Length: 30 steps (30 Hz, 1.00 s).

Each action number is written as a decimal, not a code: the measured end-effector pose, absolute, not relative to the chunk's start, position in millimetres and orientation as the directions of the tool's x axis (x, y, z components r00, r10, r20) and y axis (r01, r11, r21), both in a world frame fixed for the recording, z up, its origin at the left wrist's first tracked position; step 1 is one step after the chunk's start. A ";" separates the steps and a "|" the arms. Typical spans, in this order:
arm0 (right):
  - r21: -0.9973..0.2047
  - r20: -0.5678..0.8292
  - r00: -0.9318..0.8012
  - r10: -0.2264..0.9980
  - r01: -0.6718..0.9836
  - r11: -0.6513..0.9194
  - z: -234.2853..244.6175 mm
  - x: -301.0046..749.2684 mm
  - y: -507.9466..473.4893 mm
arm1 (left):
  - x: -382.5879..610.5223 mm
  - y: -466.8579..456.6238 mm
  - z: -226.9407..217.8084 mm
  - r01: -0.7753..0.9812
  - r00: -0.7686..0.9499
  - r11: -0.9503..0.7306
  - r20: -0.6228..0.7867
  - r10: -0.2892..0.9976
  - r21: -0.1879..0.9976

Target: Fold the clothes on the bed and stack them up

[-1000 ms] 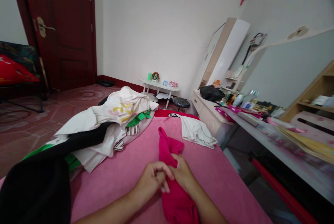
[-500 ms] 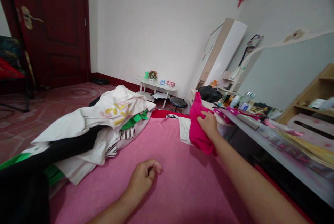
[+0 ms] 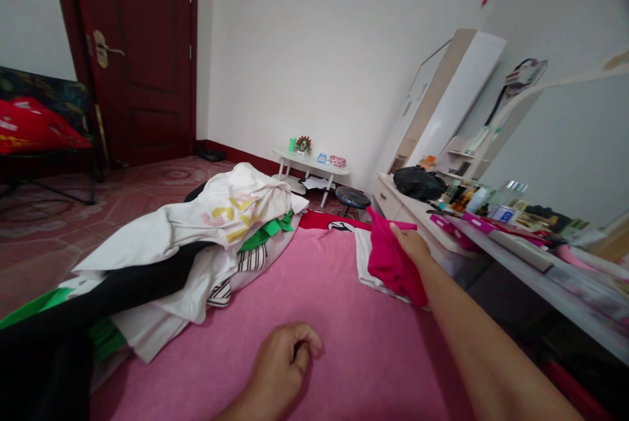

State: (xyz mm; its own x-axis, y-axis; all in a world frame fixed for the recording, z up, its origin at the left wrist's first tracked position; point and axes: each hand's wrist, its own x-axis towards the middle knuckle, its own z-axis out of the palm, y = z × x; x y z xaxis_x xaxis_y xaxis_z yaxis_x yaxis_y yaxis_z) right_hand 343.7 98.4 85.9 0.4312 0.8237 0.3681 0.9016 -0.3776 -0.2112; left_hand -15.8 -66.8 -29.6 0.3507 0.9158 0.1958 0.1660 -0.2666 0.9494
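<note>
My right hand (image 3: 411, 245) grips the upper edge of a bright pink folded garment (image 3: 393, 264) at the right side of the bed. Under and beside that garment lies a white folded cloth (image 3: 364, 262). My left hand (image 3: 287, 362) rests low over the pink bed cover (image 3: 314, 290), its fingers loosely curled in with nothing in them. To its left is a heap of clothes, with a white shirt with a yellow print (image 3: 196, 218) on top, a black garment (image 3: 147, 283), green cloth and a striped piece (image 3: 253, 258).
A dresser (image 3: 393, 198) with a black bag (image 3: 419, 183), bottles and boxes runs along the right edge of the bed. Beyond the foot of the bed stand a round stool (image 3: 352, 196) and a low white table (image 3: 309, 160). A chair (image 3: 49, 139) with a red bag is at left.
My right hand has lowered the bright pink garment onto the white cloth. The view has turned slightly left. My left hand stays curled over the bed cover.
</note>
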 end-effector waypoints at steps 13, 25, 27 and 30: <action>-0.141 0.388 0.495 0.778 0.866 -0.480 60.7 330.6 90.4 | -15.1 -69.0 -25.3 0.235 0.371 -0.278 0.179 0.911 0.931; -0.338 0.398 0.741 0.541 0.667 -0.664 25.2 322.2 45.4 | -15.4 -69.1 -26.3 0.259 0.378 -0.313 0.202 0.903 0.914; -0.332 0.283 0.791 0.542 0.611 -0.718 26.8 333.2 48.4 | -15.8 -69.8 -25.2 0.267 0.380 -0.311 0.197 0.904 0.912; -0.289 0.260 0.759 0.597 0.652 -0.701 25.2 334.8 52.9 | -16.8 -70.9 -23.7 0.280 0.380 -0.315 0.197 0.904 0.907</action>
